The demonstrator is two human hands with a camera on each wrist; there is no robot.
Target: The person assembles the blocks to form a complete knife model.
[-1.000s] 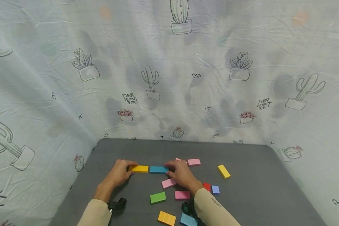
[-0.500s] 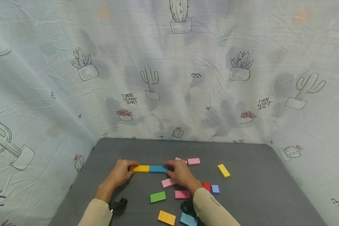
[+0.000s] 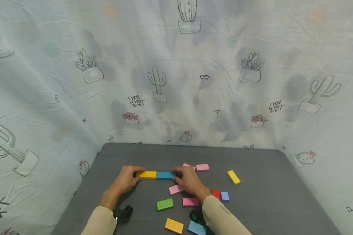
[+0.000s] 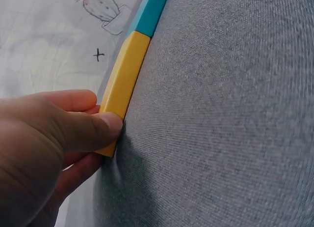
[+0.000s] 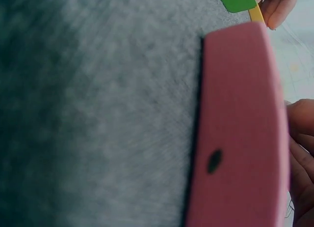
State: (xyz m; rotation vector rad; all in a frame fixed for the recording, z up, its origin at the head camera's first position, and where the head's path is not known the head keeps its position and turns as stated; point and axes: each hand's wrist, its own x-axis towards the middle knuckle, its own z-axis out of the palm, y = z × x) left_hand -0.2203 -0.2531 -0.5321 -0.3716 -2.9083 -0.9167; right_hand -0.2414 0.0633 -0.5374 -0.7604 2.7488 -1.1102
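Note:
On the grey table a yellow block point(image 3: 147, 175) and a blue block point(image 3: 165, 176) lie end to end in one row, their short ends touching. My left hand point(image 3: 126, 179) pinches the yellow block's left end; in the left wrist view its thumb lies on the near side, fingers behind. At the blue block's right end my right hand point(image 3: 189, 179) grips with thumb in front and fingers behind. Just below that hand, a light pink block point(image 3: 175, 190) is partly covered by it. A darker pink block point(image 5: 238, 128) fills much of the right wrist view, which hides the right hand's grip.
Nearer me lie a green block point(image 3: 165, 204), an orange-yellow block point(image 3: 174, 226) and a second blue block point(image 3: 197, 227). Red point(image 3: 216, 193) and periwinkle point(image 3: 225, 196) blocks lie right of my forearm, a yellow one point(image 3: 233, 177) farther right. Two pink blocks, one here point(image 3: 202, 167), lie behind my right hand.
A second ago a small gap parted the yellow and blue blocks. The left hand slid the yellow block right and the gap closed; since half a second ago they stay touching.

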